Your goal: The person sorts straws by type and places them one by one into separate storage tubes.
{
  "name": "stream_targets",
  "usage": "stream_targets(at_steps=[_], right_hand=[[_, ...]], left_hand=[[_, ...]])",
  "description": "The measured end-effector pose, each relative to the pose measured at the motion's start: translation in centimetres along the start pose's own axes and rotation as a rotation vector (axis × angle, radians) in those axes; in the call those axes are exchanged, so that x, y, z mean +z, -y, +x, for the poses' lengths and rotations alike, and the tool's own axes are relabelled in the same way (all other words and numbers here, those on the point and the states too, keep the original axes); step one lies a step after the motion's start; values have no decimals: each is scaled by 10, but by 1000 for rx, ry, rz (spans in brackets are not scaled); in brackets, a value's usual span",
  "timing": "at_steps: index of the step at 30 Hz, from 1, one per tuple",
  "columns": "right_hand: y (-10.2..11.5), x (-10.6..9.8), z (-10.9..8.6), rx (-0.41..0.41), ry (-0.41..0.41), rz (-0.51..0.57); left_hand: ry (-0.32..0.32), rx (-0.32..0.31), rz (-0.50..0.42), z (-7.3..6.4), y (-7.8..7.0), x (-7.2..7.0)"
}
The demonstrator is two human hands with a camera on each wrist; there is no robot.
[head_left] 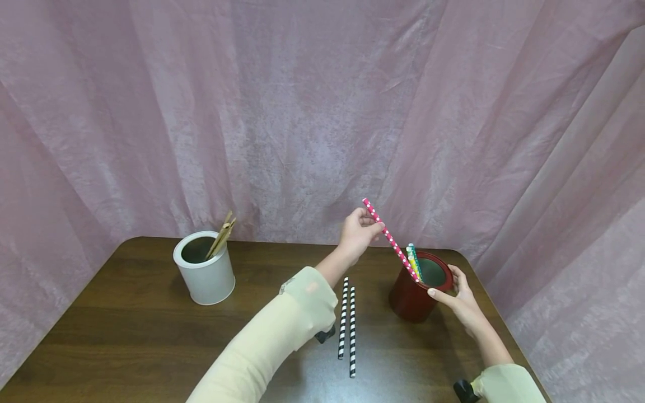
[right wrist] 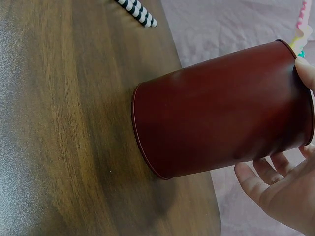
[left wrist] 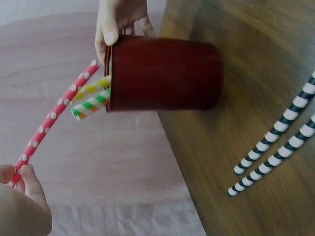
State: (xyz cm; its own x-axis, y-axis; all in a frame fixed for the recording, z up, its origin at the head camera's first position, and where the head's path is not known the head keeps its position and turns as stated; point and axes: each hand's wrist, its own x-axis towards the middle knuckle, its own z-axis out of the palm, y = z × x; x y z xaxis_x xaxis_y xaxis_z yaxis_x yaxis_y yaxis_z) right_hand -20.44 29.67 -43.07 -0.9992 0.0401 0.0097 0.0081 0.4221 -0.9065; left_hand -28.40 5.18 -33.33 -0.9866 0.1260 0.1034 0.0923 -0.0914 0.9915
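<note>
My left hand [head_left: 359, 234] pinches a pink paper straw with white dots [head_left: 392, 242] near its upper end. The straw slants down to the right, its lower end at the rim of a dark red cylindrical cup [head_left: 410, 299]. Around the cup's upper right side, my right hand [head_left: 461, 296] grips with the thumb at the rim and the fingers along the wall. Leaning inside the cup are a yellow dotted straw [left wrist: 92, 88] and a green striped straw [left wrist: 91, 105]. The cup's wall hides their lower parts.
Two black-and-white striped straws [head_left: 352, 336] lie on the brown wooden table [head_left: 126, 330] between the arms. At the left stands a white can [head_left: 209, 282] holding several thin tan sticks [head_left: 221, 238]. A pink curtain [head_left: 312, 123] hangs right behind the table's far edge.
</note>
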Motion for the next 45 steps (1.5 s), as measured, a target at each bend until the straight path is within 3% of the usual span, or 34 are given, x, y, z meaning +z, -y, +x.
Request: stream_targets(at_steps=[7,13,24,34,45], right_hand=[[0,0,0,-11,4,20],[-1,0,1,-13,7,16],[1,1,0,-5,3,16],[0,2,0,-6,-6,9],[1,2,-1,0,4,14]], left_hand=[[-94,58,11,-5,3,18],[-134,61,62,-8,8,27],[-151,55,114,-14,17,40],[-156,101,268,-21,27,48],[-128,63,371,-30,45,57]])
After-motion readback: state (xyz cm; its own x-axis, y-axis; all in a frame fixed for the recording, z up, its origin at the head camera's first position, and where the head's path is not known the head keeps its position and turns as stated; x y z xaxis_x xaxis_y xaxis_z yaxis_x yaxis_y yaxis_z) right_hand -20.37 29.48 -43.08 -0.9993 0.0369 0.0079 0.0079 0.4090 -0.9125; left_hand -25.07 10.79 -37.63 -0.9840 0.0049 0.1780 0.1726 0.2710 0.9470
